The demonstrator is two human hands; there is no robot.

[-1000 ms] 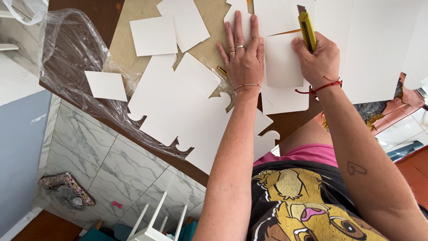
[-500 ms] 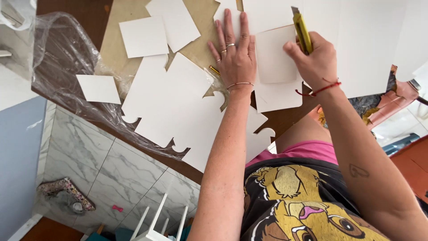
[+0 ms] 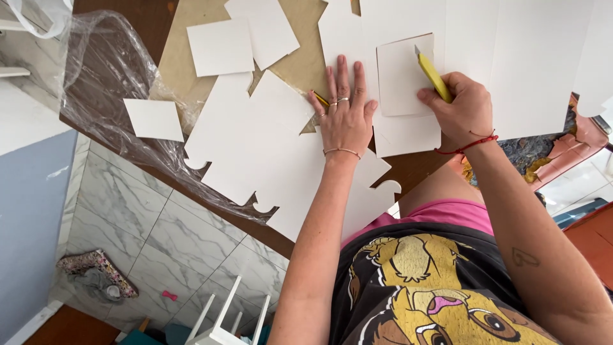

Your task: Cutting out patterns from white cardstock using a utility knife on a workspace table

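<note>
Yellow utility knife tilted on white card.

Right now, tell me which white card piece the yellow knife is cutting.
The small white square under the knife in the right hand, beside the flat left hand; the other squares lie untouched further left.

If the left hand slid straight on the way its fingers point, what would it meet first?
Probably more white card: the left hand lies flat, fingers pointing up-frame onto the large white sheet. The small white rectangle lies just beside that line.
</note>
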